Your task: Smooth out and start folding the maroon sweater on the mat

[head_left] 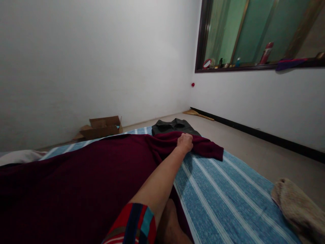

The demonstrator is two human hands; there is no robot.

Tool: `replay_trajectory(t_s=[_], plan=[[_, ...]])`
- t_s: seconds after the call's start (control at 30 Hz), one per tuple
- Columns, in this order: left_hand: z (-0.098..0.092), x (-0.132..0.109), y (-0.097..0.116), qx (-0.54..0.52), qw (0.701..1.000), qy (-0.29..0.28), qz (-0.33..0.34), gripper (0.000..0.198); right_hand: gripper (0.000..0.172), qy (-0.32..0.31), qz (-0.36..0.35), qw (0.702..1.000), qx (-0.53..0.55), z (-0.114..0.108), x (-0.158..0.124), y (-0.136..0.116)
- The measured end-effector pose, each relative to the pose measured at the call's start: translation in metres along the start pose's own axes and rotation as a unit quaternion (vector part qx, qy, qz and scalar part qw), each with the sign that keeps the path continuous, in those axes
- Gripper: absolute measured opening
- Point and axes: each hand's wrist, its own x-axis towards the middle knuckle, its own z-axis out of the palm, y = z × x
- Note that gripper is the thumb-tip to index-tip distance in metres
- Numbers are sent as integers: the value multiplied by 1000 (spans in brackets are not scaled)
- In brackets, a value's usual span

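My left hand [185,142] reaches far forward, its fingers closed on the sleeve of a dark maroon long-sleeved top [101,169]. The cuff end of that sleeve lies to the right of the hand. The body of the top spreads widely across the left side of the bed cover, running out of the frame. Just beyond the hand lies a folded dark grey collared shirt [174,126], partly covered by the maroon sleeve. My right hand is out of sight. Below my forearm shows a patch of bare skin, apparently a foot [171,223].
A blue and white striped cover [215,189] lies under the clothes. At the right edge is a beige fuzzy cloth [297,203]. An open cardboard box [103,130] stands by the wall, and a straw hand broom [200,114] lies in the corner. Pale fabric [21,156] shows at left.
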Motion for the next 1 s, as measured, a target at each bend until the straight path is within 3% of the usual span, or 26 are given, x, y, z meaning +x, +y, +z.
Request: replay_trajectory(t_s=[0.1, 0.23, 0.43, 0.57, 0.67, 0.73, 0.87, 0.93, 1.0], plan=[[-4, 4, -4, -65, 996, 34, -45, 21, 22, 9, 17, 1000, -3, 0, 0, -6], [-12, 13, -11, -182, 970, 125, -106, 16, 27, 4, 11, 1000, 15, -3, -4, -15], [-40, 27, -40, -379, 867, 273, -176, 5, 25, 12, 2, 999, 31, -8, -5, -20], [-59, 9, -76, -466, 796, 333, -199, 4, 23, 19, 6, 1000, -16, -7, -2, -20], [-61, -24, -103, -495, 777, 329, -207, 8, 21, 23, 1, 999, -42, -8, -1, -20], [-58, -50, -118, -497, 781, 313, -214, 10, 21, 25, 0, 999, -49, -8, -1, -19], [-53, -91, -135, -460, 816, 275, -217, 15, 21, 26, -4, 999, -46, -8, -2, -18], [-56, -103, -135, -364, 875, 267, -173, 39, 21, 24, -8, 999, -42, -8, -3, -17], [-61, -111, -129, -180, 950, 244, -75, 66, 21, 22, -9, 999, -40, -8, -4, -17]])
